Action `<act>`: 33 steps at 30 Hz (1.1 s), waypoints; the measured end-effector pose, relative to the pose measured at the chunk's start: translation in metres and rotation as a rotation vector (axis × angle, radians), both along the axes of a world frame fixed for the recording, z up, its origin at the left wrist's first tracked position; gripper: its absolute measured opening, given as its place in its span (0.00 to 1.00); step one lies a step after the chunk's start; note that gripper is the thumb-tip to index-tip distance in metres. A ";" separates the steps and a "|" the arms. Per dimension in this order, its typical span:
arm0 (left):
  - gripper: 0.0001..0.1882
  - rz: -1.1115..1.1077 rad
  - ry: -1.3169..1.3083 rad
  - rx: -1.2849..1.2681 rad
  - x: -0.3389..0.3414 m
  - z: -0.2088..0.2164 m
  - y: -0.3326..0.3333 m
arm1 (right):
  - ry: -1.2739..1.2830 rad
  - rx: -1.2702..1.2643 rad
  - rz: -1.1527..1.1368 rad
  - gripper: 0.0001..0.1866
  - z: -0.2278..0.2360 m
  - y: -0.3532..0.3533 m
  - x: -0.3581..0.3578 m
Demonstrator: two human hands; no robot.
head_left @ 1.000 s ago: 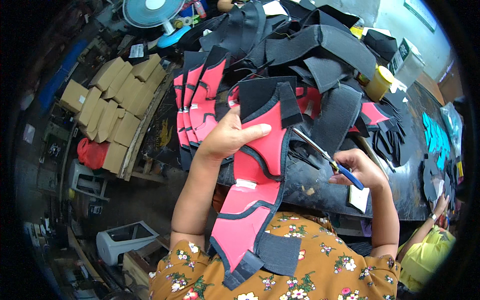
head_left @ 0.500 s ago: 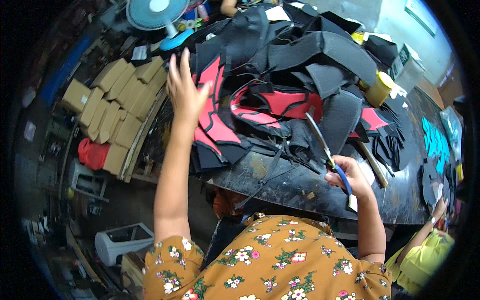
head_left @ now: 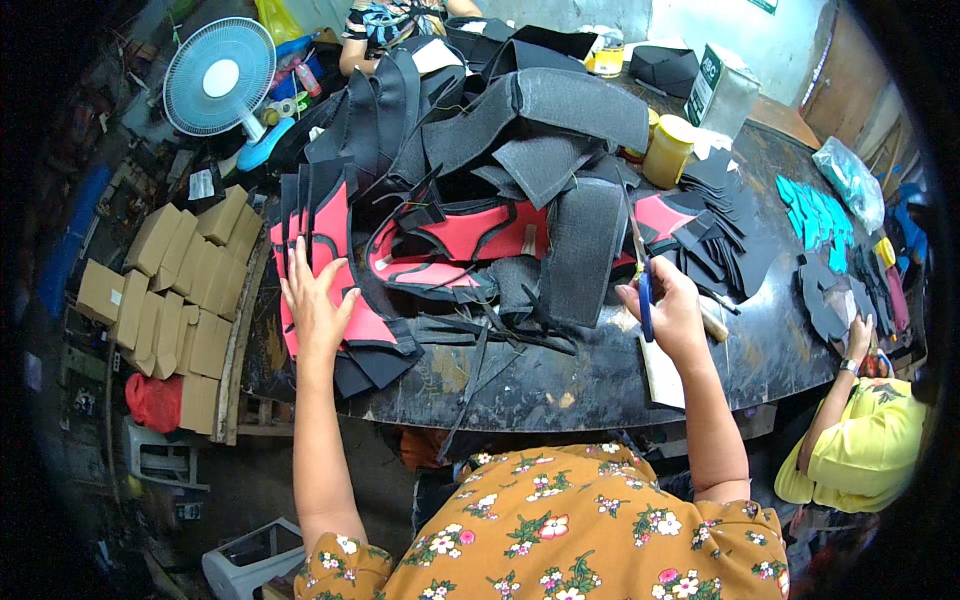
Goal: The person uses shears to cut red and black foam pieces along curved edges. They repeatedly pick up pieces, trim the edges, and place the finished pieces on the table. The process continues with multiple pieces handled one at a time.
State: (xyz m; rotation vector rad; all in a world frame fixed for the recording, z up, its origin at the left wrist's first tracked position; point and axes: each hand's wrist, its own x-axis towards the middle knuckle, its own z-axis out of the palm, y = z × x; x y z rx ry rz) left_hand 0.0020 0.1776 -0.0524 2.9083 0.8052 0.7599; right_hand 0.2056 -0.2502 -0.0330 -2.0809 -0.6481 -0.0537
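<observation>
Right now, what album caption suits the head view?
Left hand spread on pink-and-black pieces, right hand holding scissors, at a dark table.

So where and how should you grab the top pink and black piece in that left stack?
Probably by its right-hand edge, coming from the right, thumb on top and fingers underneath. The top pink and black piece looks flat and thin, so an edge suits a pinch. The other pieces fan out to its left, so that side is crowded. The left hand is spread over the stack.
</observation>
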 end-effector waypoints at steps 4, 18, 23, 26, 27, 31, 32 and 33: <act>0.23 0.003 -0.161 0.012 0.005 0.016 -0.025 | 0.023 0.112 -0.076 0.20 -0.027 0.022 0.003; 0.13 -0.739 -0.564 -0.839 0.062 0.051 -0.177 | 0.119 0.694 0.244 0.26 0.083 -0.050 0.010; 0.22 -0.796 -0.402 -1.010 0.093 0.079 -0.211 | 0.099 -0.018 0.746 0.16 0.086 -0.017 -0.011; 0.22 -0.726 -0.180 -0.699 0.110 0.103 -0.204 | 0.213 0.027 0.896 0.13 0.076 0.007 -0.030; 0.24 -0.724 -0.071 -0.778 0.116 0.107 -0.205 | 0.178 0.024 0.920 0.12 0.076 0.010 -0.031; 0.34 -0.851 0.013 -0.406 0.139 0.104 -0.219 | 0.107 -0.008 0.925 0.14 0.065 0.022 -0.039; 0.33 -0.828 0.024 -0.315 0.144 0.101 -0.224 | 0.169 0.007 0.930 0.14 0.061 0.024 -0.041; 0.32 -0.806 0.066 -0.232 0.151 0.099 -0.227 | 0.151 0.008 0.928 0.14 0.057 0.026 -0.043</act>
